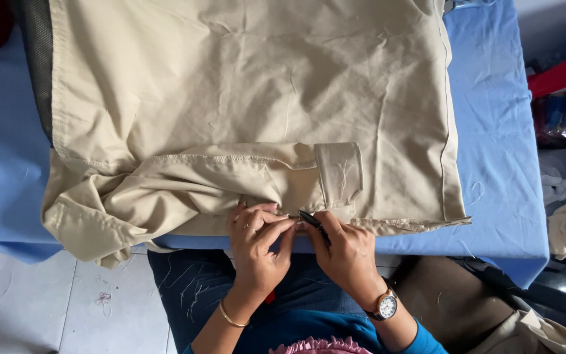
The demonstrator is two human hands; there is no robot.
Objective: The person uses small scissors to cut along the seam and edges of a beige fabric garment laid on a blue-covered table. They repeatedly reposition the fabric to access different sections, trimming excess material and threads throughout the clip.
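Fingers point(271, 226) pinch beige garment point(250, 98) hem beside black snips point(314, 225).

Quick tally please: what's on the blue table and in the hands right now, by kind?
Beige garment: 1
Blue table cover: 1
Small dark tool, in the right hand: 1
Left hand pinching the hem: 1
Total: 4, both hands aside

A blue-covered table point(506, 131) stands over pale floor tiles point(67, 308) in soft daylight.
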